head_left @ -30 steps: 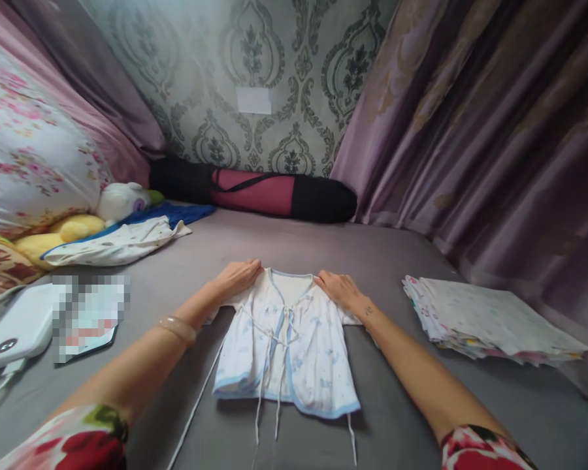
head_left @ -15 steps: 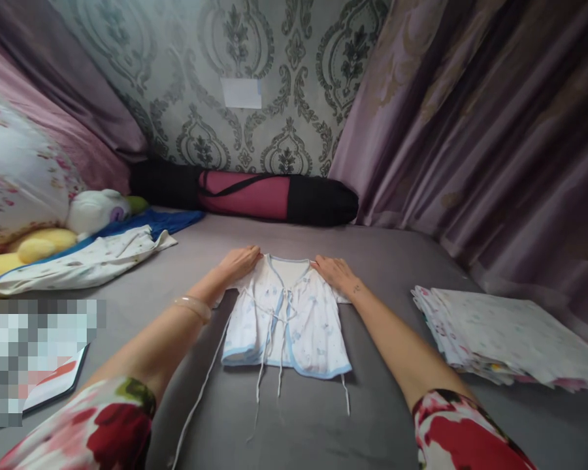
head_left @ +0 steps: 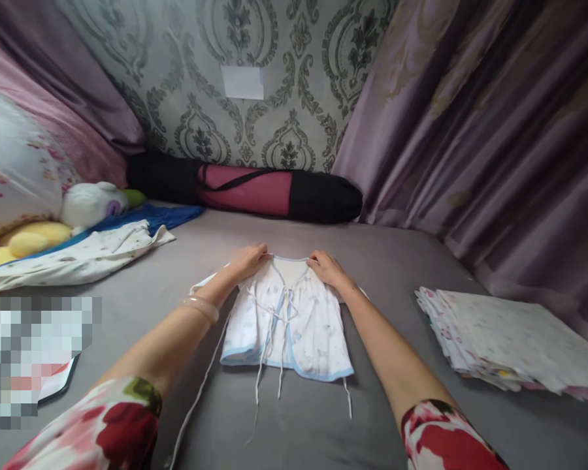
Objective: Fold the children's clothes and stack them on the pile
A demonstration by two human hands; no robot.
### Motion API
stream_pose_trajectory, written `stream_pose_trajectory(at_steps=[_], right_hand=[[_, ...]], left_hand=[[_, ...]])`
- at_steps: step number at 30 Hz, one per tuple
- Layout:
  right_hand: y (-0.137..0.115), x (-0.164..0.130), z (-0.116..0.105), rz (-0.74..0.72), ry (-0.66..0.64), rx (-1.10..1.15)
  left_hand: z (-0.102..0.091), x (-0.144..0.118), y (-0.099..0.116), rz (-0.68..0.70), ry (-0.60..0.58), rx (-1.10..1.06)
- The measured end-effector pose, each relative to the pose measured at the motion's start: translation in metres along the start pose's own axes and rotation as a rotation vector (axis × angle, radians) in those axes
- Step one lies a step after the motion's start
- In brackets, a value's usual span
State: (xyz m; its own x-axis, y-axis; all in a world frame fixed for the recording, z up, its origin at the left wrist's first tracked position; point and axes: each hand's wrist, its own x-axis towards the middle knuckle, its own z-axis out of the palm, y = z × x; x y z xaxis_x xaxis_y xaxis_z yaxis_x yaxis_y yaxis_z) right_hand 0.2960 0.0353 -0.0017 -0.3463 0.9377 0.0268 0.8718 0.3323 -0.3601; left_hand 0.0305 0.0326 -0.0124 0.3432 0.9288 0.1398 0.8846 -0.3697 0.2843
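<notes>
**Baby wrap shirt laid flat, both shoulders pinched**

At the far left, a floral pillow [head_left: 14, 176] is seen propped against the pink bedding, with a white plush toy [head_left: 91, 203] and a yellow one [head_left: 29, 238] below it. A loose printed garment [head_left: 78, 258] is spread over a blue cloth [head_left: 169, 215] just beside them. A black and pink roll bag [head_left: 255, 191] is laid along the patterned wall.

Toward the middle, the left hand [head_left: 249, 259] is closed on the left shoulder of the baby wrap shirt [head_left: 287, 320], fingers curled over the cloth; a pale bangle [head_left: 202, 307] is worn on that wrist. The shirt is laid front-up on the grey bed sheet [head_left: 387, 261], its blue-trimmed panels tied at the chest and its strings trailing off the hem. The right hand [head_left: 325, 267] is clamped likewise on the right shoulder by the neckline.

At the right, well apart from the shirt, a stack of folded printed cloths [head_left: 509, 339] is set before the purple curtain [head_left: 494, 150].

The shirt is judged spread and tied, yet no fold across the body is seen; folding and stacking appear left to do.
</notes>
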Motion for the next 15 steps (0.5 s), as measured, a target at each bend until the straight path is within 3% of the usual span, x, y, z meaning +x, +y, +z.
stream_pose_trajectory(at_steps=[6,10,15], right_hand=[[-0.004,-0.004,0.01,0.004,0.09,-0.093],[-0.003,0.001,0.014,0.01,0.091,-0.09],[0.02,-0.01,-0.023,0.04,0.165,0.165]], left_hand=[[-0.003,-0.003,0.005,-0.002,-0.011,0.191],[-0.007,-0.001,0.008,-0.031,-0.077,0.244],[-0.023,0.005,0.027,-0.078,-0.018,0.342]])
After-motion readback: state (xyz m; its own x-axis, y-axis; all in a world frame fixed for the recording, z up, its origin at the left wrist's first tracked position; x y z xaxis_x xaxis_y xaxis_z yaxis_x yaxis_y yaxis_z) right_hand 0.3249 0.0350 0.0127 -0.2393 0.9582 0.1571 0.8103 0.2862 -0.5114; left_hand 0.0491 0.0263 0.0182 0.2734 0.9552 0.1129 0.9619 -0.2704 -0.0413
